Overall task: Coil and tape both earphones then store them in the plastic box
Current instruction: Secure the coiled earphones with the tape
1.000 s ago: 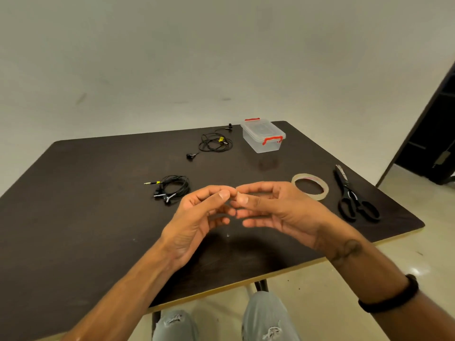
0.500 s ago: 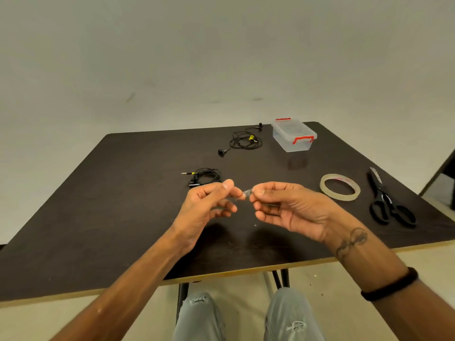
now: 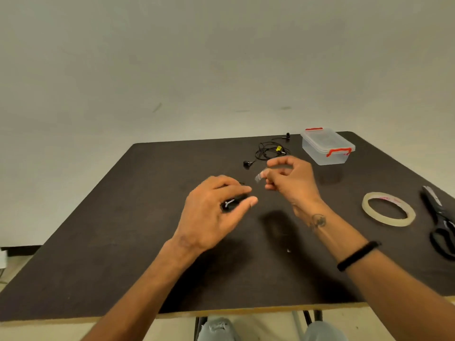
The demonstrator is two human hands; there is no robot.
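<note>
My left hand (image 3: 214,212) lies over the nearer coiled black earphone (image 3: 230,203) on the dark table (image 3: 98,242), its fingers curled around the coil; most of the coil is hidden. My right hand (image 3: 290,183) hovers just right of it and pinches a short strip of clear tape (image 3: 259,177) that sticks out to the left. A second black earphone (image 3: 268,151) with a yellow tag lies loosely coiled farther back. The clear plastic box (image 3: 327,148) with red clips stands shut at the back right.
A roll of clear tape (image 3: 388,209) lies flat at the right, with black scissors (image 3: 440,222) beside it near the table's right edge. The table's front edge runs just above my knees. A plain wall rises behind.
Both hands held the tape strip between them. Now my left hand has let go and dropped onto the nearer earphone, while my right hand keeps the strip. The view shifted left.
</note>
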